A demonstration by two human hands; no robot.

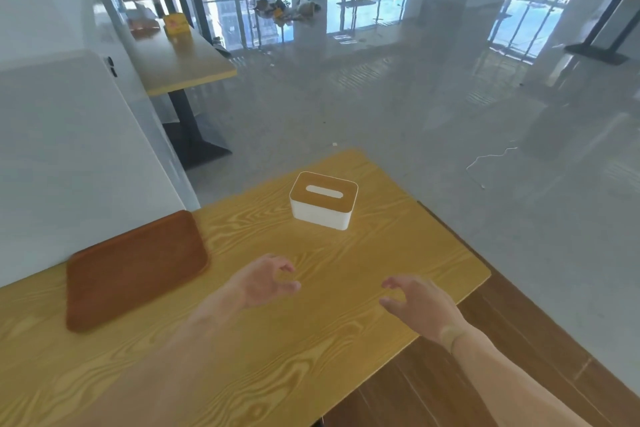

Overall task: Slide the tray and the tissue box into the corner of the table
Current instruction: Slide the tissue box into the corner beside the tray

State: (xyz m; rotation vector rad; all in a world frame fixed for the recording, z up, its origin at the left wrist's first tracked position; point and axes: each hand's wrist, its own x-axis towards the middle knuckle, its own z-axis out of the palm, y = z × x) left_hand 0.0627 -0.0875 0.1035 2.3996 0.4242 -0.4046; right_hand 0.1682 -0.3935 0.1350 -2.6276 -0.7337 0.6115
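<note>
A brown flat tray (135, 270) lies on the yellow wood-grain table (311, 340), against the white wall at the left. A white tissue box (323, 201) with a wooden lid and a slot stands toward the table's far end. Over the table's middle, my left hand (266, 282) hovers with curled, spread fingers and holds nothing. My right hand (420, 305) hovers beside it, near the right edge, also empty with fingers apart. Both hands are nearer to me than the box and touch neither object.
A white wall panel (76, 156) borders the table's left side. The table's right edge drops to a brown wooden floor strip (512, 340) and grey floor. Another yellow table (180, 59) stands further back along the wall.
</note>
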